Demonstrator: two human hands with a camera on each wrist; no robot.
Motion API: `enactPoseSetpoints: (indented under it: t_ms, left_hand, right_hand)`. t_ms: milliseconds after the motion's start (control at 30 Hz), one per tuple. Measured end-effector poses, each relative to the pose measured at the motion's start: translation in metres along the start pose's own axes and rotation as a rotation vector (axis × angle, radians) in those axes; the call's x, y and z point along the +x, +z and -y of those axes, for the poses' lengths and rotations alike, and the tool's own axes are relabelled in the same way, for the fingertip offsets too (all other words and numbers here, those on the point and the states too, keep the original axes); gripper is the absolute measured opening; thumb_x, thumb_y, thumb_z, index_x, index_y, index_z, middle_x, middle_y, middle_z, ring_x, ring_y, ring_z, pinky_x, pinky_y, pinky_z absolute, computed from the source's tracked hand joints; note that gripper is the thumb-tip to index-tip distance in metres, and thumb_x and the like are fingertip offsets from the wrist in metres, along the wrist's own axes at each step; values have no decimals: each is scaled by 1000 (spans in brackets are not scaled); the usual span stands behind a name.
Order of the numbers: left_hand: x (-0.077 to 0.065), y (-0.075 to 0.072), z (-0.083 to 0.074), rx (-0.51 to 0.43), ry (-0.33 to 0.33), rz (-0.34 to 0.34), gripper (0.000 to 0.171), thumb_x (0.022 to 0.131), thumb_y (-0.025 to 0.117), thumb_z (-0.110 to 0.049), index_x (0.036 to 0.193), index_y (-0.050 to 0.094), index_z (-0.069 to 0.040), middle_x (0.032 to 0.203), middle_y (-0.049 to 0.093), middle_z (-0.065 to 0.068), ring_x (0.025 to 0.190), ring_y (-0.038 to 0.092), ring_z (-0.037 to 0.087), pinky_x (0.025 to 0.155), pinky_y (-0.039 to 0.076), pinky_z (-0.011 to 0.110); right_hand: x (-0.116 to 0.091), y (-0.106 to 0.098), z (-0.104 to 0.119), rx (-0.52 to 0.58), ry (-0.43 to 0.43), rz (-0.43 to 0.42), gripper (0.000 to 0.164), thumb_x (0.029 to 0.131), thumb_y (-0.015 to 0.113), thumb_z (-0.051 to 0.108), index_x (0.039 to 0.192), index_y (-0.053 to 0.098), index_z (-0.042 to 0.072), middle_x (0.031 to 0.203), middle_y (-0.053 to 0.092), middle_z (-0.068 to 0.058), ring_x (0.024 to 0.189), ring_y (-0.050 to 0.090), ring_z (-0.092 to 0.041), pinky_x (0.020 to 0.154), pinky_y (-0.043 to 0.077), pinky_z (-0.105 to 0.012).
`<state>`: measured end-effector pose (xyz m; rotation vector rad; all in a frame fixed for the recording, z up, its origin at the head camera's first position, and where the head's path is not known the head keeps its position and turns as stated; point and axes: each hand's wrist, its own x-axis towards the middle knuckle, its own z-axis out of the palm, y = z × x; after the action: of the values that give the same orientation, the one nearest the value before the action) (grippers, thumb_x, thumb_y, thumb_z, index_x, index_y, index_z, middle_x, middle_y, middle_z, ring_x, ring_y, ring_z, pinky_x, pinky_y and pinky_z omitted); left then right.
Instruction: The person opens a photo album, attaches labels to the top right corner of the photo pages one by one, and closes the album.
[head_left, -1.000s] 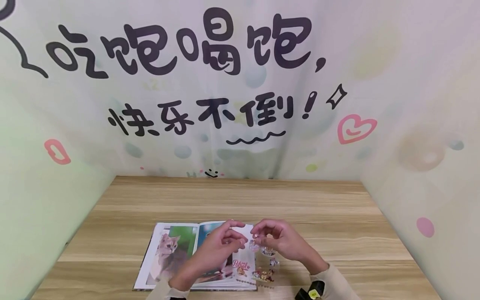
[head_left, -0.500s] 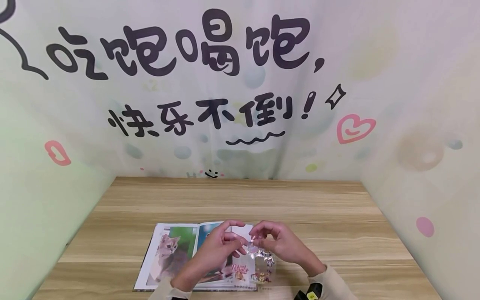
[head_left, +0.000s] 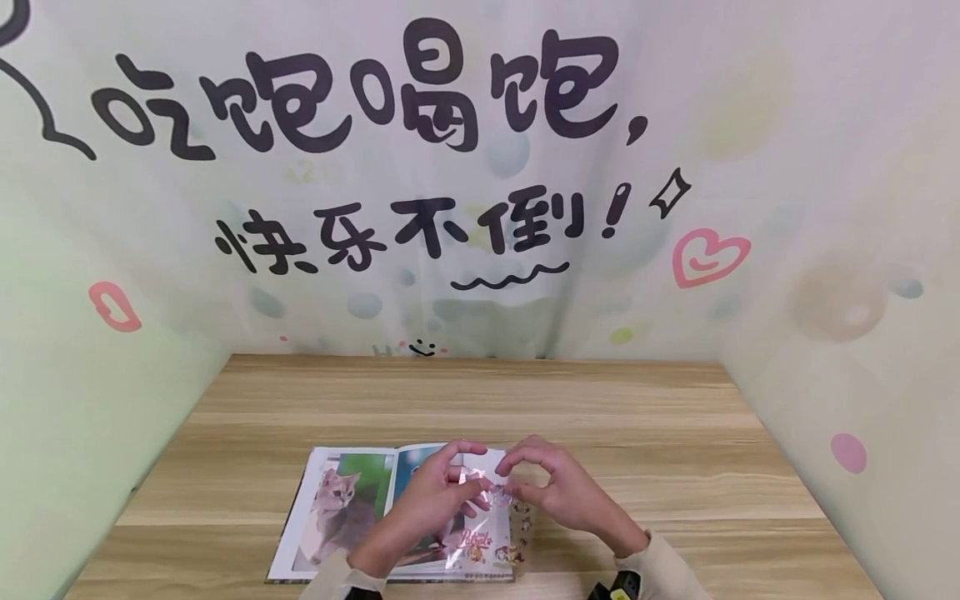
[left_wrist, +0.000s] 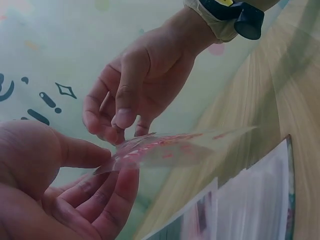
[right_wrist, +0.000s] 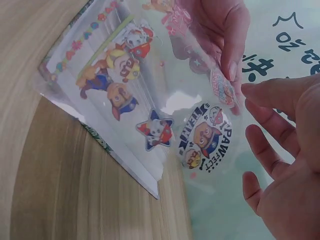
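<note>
My left hand [head_left: 435, 500] pinches a clear sticker sheet [head_left: 480, 546] over the right side of an open photo album [head_left: 300, 533]. In the left wrist view the thumb lies on top of the sheet [left_wrist: 170, 150] with fingers beneath. Cartoon puppy stickers show in the right wrist view, among them a round sticker [right_wrist: 204, 137] and a star sticker [right_wrist: 155, 131]. My right hand [head_left: 555, 487] is bent at the sheet's upper edge, fingertips right by the left thumb. I cannot tell whether it grips the sheet.
The album's left page holds a cat photo [head_left: 337, 500]; the facing photo is partly behind the left hand. Under it is a wood-grain table [head_left: 637, 433], with a printed curtain [head_left: 480, 317] behind. A wrist camera [head_left: 622, 587] sits at the right cuff.
The sticker sheet has shifted left, so less of it sticks out past the album. The right hand's thumb and index finger have spread farther apart; the left hand stays nearly still.
</note>
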<state>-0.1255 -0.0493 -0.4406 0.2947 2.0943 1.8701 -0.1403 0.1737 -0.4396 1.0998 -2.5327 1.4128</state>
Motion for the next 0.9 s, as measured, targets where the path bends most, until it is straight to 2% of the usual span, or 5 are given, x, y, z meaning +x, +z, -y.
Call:
enactPoseSetpoints:
  t_ms: [200, 333, 433, 700, 900]
  left_hand:
    - [0, 0, 0, 9, -2, 29, 45, 93, 65, -11, 135, 50, -5, 81, 73, 11, 66, 69, 28, 44, 46, 25]
    - [1, 0, 0, 3, 10, 45, 43, 94, 62, -9, 135, 49, -2, 89, 74, 13, 71, 71, 27, 47, 50, 26]
    - [1, 0, 1, -5, 28, 57, 42, 95, 60, -6, 134, 48, 0, 93, 74, 15, 74, 72, 24, 61, 58, 31]
    - [2, 0, 2, -21, 20, 72, 42, 96, 60, -7, 135, 47, 0, 93, 74, 13, 74, 72, 20, 62, 58, 30]
    - [2, 0, 4, -29, 13, 59, 42, 95, 61, -7, 135, 48, -1, 94, 74, 16, 74, 72, 29, 61, 58, 35]
  right_hand:
    - [1, 3, -4, -8, -44, 16, 19, 86, 77, 11, 102, 72, 18, 102, 69, 7, 100, 60, -12, 90, 52, -39]
    - [1, 6, -5, -27, -64, 11, 21, 84, 78, 8, 100, 71, 20, 99, 69, 9, 97, 60, -10, 87, 52, -39]
    - [1, 7, -5, -41, -70, 4, 22, 83, 79, 8, 99, 71, 20, 98, 68, 10, 95, 59, -8, 84, 51, -39]
    - [0, 8, -4, -71, -53, -5, 24, 81, 81, 9, 99, 72, 22, 95, 67, 12, 93, 59, -5, 84, 47, -33]
    - [-1, 9, -3, -82, -39, -13, 25, 81, 81, 7, 100, 73, 21, 93, 68, 10, 90, 60, -7, 84, 46, -32]
